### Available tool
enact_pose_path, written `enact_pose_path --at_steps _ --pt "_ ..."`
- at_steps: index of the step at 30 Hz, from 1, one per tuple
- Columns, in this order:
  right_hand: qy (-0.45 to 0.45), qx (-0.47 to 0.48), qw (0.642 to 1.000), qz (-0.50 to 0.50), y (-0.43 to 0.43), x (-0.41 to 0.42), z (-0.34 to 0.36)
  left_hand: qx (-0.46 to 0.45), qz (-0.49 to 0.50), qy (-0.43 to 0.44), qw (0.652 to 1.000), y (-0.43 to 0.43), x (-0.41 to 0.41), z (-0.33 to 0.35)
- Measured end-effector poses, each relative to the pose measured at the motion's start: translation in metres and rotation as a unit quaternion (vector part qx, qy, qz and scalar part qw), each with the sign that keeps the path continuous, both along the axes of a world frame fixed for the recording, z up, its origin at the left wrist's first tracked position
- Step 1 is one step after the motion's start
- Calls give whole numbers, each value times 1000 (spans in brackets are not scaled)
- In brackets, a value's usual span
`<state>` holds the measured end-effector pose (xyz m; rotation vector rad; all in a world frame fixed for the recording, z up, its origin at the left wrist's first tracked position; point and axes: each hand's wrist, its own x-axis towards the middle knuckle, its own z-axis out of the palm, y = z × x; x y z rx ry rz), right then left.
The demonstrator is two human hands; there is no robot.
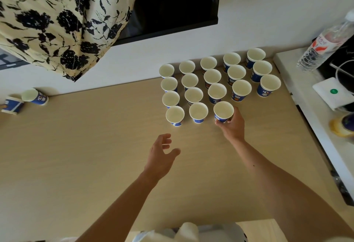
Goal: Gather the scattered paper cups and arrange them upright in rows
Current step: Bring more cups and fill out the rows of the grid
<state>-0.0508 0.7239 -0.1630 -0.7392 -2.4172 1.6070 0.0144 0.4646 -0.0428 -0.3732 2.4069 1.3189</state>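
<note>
Right hand [234, 126] grips the held cup [223, 111] from its near-right side, fingers curled round the blue wall. The cup is upright, mouth up, at the right end of the front row. Can't tell if its base sits on the worktop [95, 145] or hangs just above it. Left hand [161, 153] holds nothing, fingers loosely spread and thumb out, over bare worktop near the front row but not touching any cup. The two hands are apart.

Upright cups [193, 95] stand in a block at the back right of the worktop. There are three rows of five, the back row by the wall, then a front row of two standing cups with the held one as third. All are white inside with blue print outside.

Two tipped cups [35, 96] lie on their sides at the far left by the wall, just beside each other and well apart from the block.

To the right, a white ledge [306, 107] carries a water bottle [325, 42] and a white device [333, 94] with a green dot. A floral cloth [57, 17] hangs top left, with a dark screen [176, 2] on the wall behind.
</note>
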Motion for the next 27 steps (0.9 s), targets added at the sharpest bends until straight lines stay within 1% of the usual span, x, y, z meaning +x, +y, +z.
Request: enact_pose_path --at_steps 10,22,24,27 --pt "7 -17 1000 -6 2 -6 -5 1 8 -6 1000 -9 3 -5" --pt "7 7 1000 -12 1 -10 -10 15 18 -15 1000 -21 5 -16" --pt "-5 8 1000 -25 2 -3 -12 18 25 -14 999 -25 5 -19" --pt "-22 4 996 -87 -6 29 -15 33 40 -19 998 -32 5 -20"
